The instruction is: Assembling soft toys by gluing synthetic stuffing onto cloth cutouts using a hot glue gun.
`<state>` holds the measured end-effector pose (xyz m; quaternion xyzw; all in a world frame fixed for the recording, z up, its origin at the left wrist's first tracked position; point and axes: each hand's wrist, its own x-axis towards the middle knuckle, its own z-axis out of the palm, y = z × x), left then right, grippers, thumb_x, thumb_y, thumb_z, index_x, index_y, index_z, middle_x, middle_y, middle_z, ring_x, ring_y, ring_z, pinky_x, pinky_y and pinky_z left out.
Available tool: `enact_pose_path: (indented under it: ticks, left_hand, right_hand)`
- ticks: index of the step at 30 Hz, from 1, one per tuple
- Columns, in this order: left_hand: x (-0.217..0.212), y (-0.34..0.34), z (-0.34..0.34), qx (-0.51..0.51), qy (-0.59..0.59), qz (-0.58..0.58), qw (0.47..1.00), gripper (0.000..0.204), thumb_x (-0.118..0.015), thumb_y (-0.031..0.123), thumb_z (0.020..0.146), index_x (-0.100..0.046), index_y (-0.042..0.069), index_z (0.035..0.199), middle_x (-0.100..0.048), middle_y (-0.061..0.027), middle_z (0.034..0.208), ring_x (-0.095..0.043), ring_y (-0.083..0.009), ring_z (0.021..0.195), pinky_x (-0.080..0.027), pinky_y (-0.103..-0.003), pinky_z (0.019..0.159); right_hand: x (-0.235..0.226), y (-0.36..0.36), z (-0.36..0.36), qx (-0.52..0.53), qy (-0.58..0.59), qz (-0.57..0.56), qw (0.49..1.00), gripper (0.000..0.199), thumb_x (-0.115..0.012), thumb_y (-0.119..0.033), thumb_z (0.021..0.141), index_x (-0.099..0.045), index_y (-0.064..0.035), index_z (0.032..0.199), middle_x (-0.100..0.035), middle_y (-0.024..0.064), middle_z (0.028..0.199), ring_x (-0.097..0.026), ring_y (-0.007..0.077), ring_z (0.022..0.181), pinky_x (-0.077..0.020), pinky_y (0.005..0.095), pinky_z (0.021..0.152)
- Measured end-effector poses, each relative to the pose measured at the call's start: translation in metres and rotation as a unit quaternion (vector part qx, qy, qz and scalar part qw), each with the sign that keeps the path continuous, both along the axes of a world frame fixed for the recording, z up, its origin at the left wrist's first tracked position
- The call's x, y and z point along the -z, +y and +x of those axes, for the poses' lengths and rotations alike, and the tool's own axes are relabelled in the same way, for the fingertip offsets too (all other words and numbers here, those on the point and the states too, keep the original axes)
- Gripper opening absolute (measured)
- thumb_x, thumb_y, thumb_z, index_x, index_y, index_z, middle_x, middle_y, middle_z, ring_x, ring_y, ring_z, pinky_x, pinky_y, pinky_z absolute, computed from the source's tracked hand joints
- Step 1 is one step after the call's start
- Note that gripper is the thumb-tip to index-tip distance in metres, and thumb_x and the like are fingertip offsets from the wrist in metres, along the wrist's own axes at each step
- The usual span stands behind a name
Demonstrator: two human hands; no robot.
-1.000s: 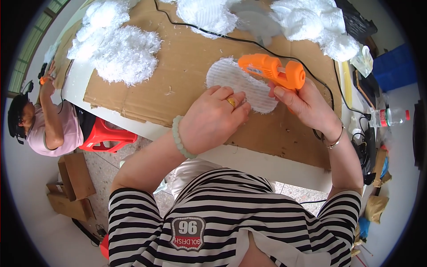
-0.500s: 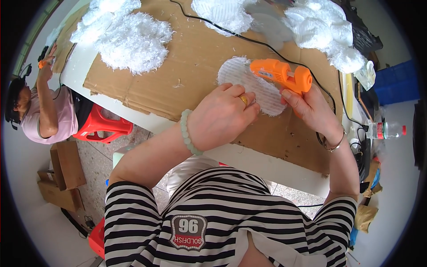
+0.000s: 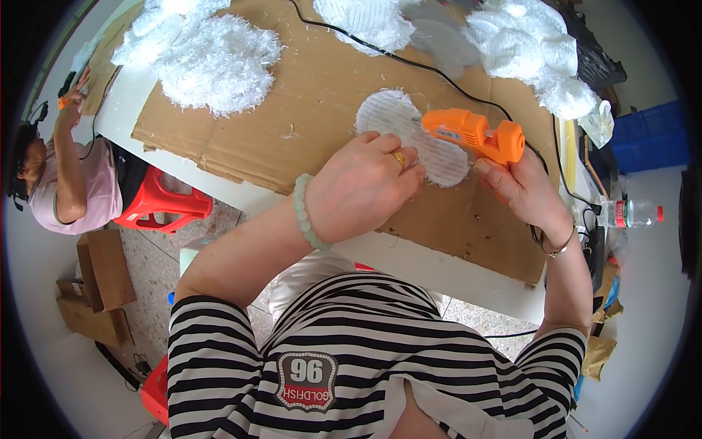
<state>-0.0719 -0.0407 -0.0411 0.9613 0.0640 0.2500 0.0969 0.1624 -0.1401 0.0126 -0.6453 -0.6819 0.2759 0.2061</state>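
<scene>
A flat white ribbed piece (image 3: 387, 113), shaped like a shoe sole and with fuzzy edges, lies on brown cardboard (image 3: 307, 84) in front of me. My left hand (image 3: 369, 183) has its fingers curled over the near edge of this piece, gripping it; the fingertips are partly hidden. An orange hot glue gun (image 3: 468, 132) is held in my right hand (image 3: 530, 190), fingers wrapped around the handle. Its metal nozzle points left, over the middle of the ribbed piece. Whether the nozzle touches it, I cannot tell.
Shaggy white pieces (image 3: 216, 69) are heaped at far left. More white ribbed pieces (image 3: 365, 25) and a white pile (image 3: 519, 44) lie along the far side. A black cord (image 3: 439, 71) crosses the cardboard. A clear bottle (image 3: 640, 214) is at right; another person (image 3: 73, 179) sits at left.
My right hand has drawn the glue gun slightly right and toward me, and its nozzle now shows. My left hand stays at the ribbed piece. The whole view has shifted a little.
</scene>
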Motion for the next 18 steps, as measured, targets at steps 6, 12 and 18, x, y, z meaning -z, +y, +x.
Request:
enact_pose_path:
  ticks: [6,12,18]
  left_hand:
    - [0.0,0.0,0.0,-0.001,-0.004,-0.008,1.0,0.024,-0.069,0.013,0.07,-0.062,0.002,0.09,-0.065,-0.0104,0.097,-0.058,-0.0261,0.087,-0.049,-0.036,0.077]
    - [0.001,0.0,0.0,-0.001,-0.009,-0.006,1.0,0.024,-0.069,0.014,0.07,-0.062,0.002,0.09,-0.065,-0.0104,0.098,-0.058,-0.026,0.087,-0.049,-0.036,0.077]
    - [-0.002,0.0,0.001,0.005,-0.007,-0.01,1.0,0.022,-0.069,0.014,0.071,-0.063,0.002,0.089,-0.065,-0.0102,0.097,-0.058,-0.0258,0.088,-0.049,-0.036,0.077]
  right_hand:
    - [-0.003,0.001,0.0,-0.018,0.011,0.021,1.0,0.023,-0.055,-0.023,0.092,-0.052,-0.0014,0.099,-0.051,-0.0003,0.072,-0.043,0.008,0.058,-0.0377,0.0223,0.054]
    - [-0.008,0.018,-0.012,0.007,-0.001,-0.029,1.0,0.024,-0.052,-0.025,0.093,-0.052,-0.0011,0.097,-0.052,0.0008,0.069,-0.046,0.0084,0.06,-0.0388,0.0238,0.054]
    - [-0.004,0.023,-0.01,-0.006,-0.017,-0.009,1.0,0.024,-0.052,-0.025,0.093,-0.052,-0.0017,0.097,-0.053,0.0008,0.067,-0.047,0.0087,0.059,-0.0395,0.0242,0.054]
